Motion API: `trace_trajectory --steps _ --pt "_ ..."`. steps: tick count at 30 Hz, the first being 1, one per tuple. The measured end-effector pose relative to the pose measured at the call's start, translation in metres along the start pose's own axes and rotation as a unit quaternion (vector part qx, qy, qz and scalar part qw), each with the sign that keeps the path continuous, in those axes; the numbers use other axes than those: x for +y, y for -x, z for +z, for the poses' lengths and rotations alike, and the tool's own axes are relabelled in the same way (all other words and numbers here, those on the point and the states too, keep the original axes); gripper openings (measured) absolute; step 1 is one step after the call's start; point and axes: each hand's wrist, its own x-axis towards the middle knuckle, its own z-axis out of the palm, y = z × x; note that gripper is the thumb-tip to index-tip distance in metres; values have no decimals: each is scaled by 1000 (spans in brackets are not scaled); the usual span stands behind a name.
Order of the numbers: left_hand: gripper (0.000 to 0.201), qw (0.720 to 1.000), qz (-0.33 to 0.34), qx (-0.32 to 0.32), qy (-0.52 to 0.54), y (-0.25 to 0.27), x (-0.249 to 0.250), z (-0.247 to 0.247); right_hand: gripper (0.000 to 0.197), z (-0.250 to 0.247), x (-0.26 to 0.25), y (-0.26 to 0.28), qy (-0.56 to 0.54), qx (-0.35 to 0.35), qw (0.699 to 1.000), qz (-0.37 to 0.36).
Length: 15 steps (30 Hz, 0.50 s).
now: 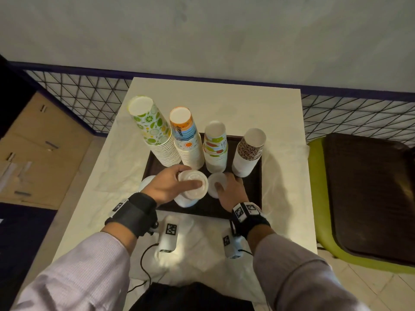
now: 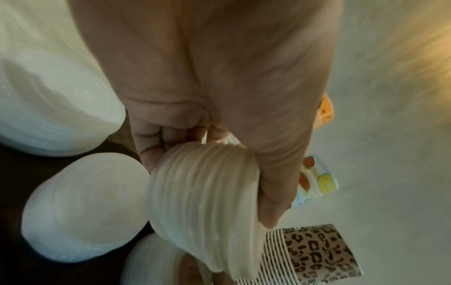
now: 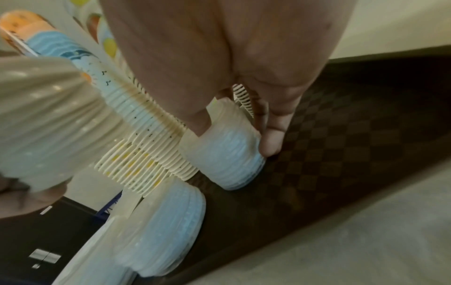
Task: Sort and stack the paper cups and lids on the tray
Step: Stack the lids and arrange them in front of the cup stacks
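Observation:
Four stacks of upturned paper cups stand along the back of the dark tray (image 1: 253, 198): lime print (image 1: 150, 129), orange and blue sun print (image 1: 186, 135), fruit print (image 1: 215, 147) and leopard print (image 1: 248, 151). My left hand (image 1: 189, 177) grips a stack of white lids (image 1: 194, 185) (image 2: 202, 202), held above another lid stack (image 1: 186, 201) (image 2: 83, 208). A third lid stack (image 1: 146, 182) sits at the tray's left edge. My right hand (image 1: 224, 182) curls round a small lid stack (image 1: 217, 181) (image 3: 227, 154) that rests on the tray (image 3: 341, 135).
The tray lies on a white-covered table (image 1: 287, 176). Two white marker-tagged devices (image 1: 169, 237) with cables lie near the table's front edge. Cardboard boxes (image 1: 33, 149) stand at the left, a green chair (image 1: 318, 198) at the right, and a wire mesh fence (image 1: 89, 97) behind.

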Motion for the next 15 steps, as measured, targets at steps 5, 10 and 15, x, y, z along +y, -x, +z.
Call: trace_trajectory --steps 5,10,15 --pt "76 999 -20 0 43 3 -8 -2 61 2 -4 0 -21 7 1000 17" --pt "60 995 -26 0 97 8 -4 6 47 -17 5 28 -35 176 982 -54" --pt "62 995 -7 -31 94 8 17 37 53 -36 11 66 -194 138 962 -137"
